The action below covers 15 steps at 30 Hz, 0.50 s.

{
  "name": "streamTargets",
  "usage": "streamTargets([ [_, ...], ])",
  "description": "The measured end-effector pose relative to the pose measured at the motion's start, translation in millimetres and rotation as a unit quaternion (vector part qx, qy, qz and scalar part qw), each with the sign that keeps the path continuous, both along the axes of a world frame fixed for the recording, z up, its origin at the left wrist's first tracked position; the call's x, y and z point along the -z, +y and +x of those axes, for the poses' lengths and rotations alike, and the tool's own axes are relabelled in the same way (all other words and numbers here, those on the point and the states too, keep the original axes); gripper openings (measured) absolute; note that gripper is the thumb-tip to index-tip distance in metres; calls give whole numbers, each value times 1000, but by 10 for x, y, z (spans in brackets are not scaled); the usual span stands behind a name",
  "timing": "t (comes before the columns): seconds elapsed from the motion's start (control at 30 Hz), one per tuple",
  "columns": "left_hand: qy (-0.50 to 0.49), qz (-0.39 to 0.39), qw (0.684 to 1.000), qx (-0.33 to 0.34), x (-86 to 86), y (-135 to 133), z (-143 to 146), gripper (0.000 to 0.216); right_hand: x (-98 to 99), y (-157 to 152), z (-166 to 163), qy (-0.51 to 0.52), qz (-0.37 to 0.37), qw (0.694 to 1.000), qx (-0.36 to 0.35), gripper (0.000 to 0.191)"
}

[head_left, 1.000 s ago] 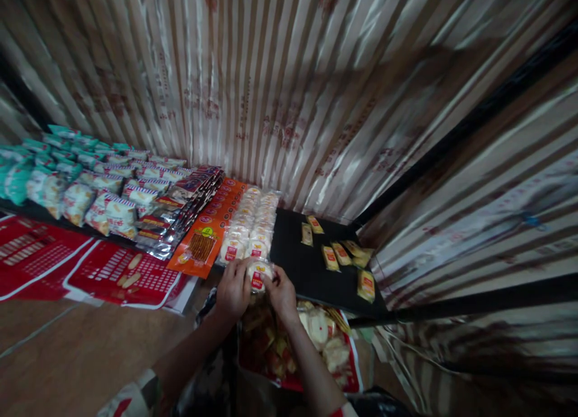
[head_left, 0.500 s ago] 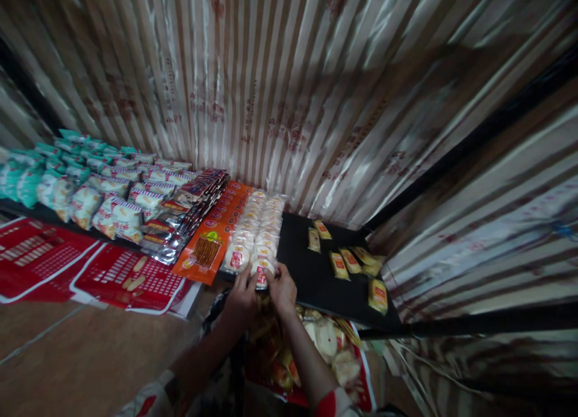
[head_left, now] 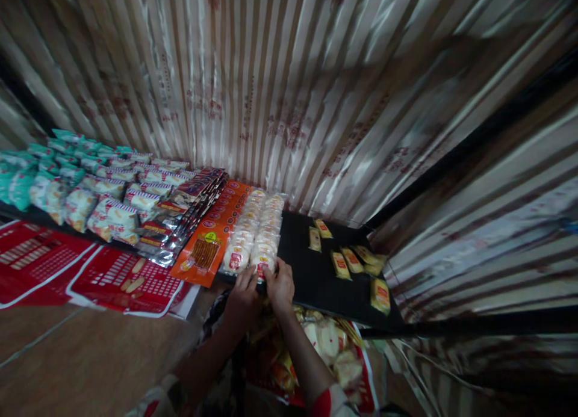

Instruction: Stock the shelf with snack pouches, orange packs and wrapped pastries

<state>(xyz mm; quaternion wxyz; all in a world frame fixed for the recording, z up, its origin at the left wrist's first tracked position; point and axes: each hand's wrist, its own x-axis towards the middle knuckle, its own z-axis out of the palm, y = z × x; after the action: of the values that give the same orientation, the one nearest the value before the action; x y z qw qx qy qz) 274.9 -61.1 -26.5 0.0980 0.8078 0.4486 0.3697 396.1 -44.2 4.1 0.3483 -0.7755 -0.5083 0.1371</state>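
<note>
Two rows of white-wrapped rice cracker packets (head_left: 237, 257) stand packed front to back on a black shelf (head_left: 302, 272). At the front of the right-hand row, my left hand (head_left: 244, 296) and my right hand (head_left: 280, 287) grip the nearest rice cracker packet (head_left: 262, 265) from both sides with closed fingers. Its lower edge is hidden behind my fingers. Flush on the left of the rows lies an orange snack bag (head_left: 203, 254) with stick snacks pictured on it.
Silvery-red packets (head_left: 180, 209), white snack bags (head_left: 115, 218) and green bags (head_left: 20, 188) fill the left. Several small yellow packets (head_left: 341, 265) lie scattered on the right. Below is an open red bag (head_left: 370, 375) of loose packets. Striped sheeting (head_left: 271, 74) backs the shelf.
The view has shifted slightly. My hands stay on the front rice cracker packet, which appears pushed slightly back against its row.
</note>
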Motion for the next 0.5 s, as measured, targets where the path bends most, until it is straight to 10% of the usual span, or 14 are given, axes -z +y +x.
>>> streamTargets([
  [0.5, 22, -15, 999, -21, -54, -21, 18, 44, 116, -591, 143, 182, 101, 978, 30, 40],
])
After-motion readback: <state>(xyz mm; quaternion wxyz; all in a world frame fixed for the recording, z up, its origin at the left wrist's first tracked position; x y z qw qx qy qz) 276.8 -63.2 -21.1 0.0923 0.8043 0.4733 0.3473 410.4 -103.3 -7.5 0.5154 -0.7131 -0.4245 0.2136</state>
